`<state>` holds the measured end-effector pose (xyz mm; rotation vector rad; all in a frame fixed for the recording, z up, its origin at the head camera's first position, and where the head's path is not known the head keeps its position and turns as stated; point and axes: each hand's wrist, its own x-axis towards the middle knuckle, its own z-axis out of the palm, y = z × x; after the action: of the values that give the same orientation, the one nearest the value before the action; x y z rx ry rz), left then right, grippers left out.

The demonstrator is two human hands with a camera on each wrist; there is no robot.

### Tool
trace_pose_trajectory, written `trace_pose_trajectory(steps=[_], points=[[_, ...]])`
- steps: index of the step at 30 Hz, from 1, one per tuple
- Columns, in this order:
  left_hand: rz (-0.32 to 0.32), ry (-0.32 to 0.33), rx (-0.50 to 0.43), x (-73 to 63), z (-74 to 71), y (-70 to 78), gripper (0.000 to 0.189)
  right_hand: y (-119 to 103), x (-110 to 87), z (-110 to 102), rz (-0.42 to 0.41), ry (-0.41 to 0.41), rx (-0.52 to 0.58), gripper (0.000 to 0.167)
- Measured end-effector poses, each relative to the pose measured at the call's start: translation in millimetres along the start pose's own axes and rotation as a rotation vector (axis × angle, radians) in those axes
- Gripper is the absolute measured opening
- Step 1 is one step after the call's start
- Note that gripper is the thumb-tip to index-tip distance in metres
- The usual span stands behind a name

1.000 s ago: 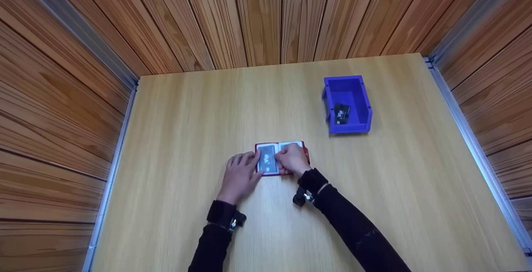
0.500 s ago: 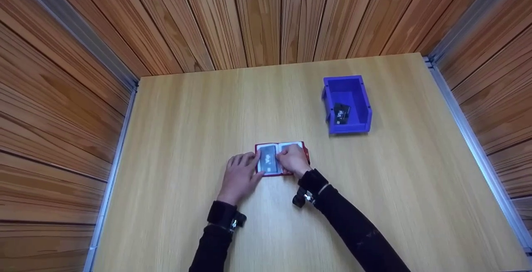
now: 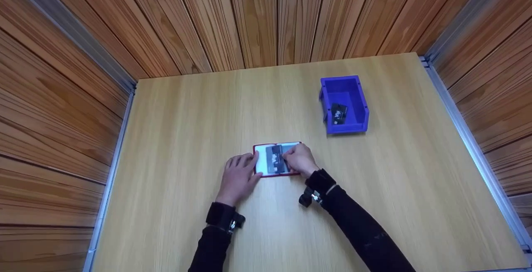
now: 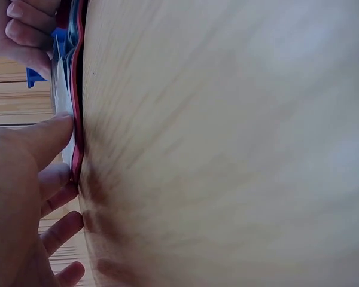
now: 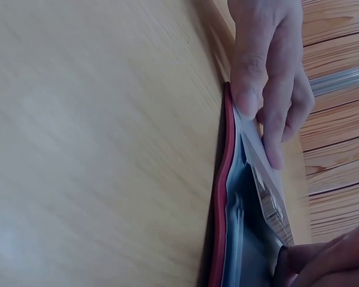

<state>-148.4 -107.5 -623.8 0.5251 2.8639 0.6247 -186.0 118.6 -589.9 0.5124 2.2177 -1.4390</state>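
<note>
A red card holder [image 3: 260, 163] with clear pocket pages lies open on the table at the centre of the head view. Across its middle sits a black card [image 3: 274, 160] with pale lettering, partly off the left page. My right hand [image 3: 302, 160] pinches the card's right edge between thumb and finger; in the right wrist view the card [image 5: 269, 200] tilts up from the pages. With thumb and fingers extended, my left hand [image 3: 239, 180] rests on the holder's left edge. The left wrist view shows its thumb pressing the white page [image 4: 63, 95].
Beyond the holder to the right stands a purple bin [image 3: 347, 130], with a black card [image 3: 339, 113] marked "Vip" inside it. Wood-patterned walls [image 3: 262, 18] border the table's back and sides.
My right hand has moved slightly right, and the black card has slid the same way, baring the white left page. My left hand stays on the holder's left edge.
</note>
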Motion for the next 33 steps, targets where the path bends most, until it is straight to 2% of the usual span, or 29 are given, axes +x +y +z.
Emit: trace_pose_trajectory(steps=[15,22,28,33], points=[[-0.006,-0.004,-0.024,-1.7,-1.4,0.8,0.066,9,-4.1,-18,-0.026,-0.026,0.097,0.015],[0.001,0.001,-0.028,-0.9,-0.8,0.8,0.065,5,-4.6,-24,-0.001,-0.033,0.116,0.015],[0.027,0.03,-0.014,-1.0,-0.2,0.6,0.064,-9,-7.0,-46,-0.048,-0.03,0.11,0.015],[0.05,0.052,0.0,-1.6,1.2,0.3,0.064,-24,-6.6,-74,-0.049,-0.009,0.173,0.016]])
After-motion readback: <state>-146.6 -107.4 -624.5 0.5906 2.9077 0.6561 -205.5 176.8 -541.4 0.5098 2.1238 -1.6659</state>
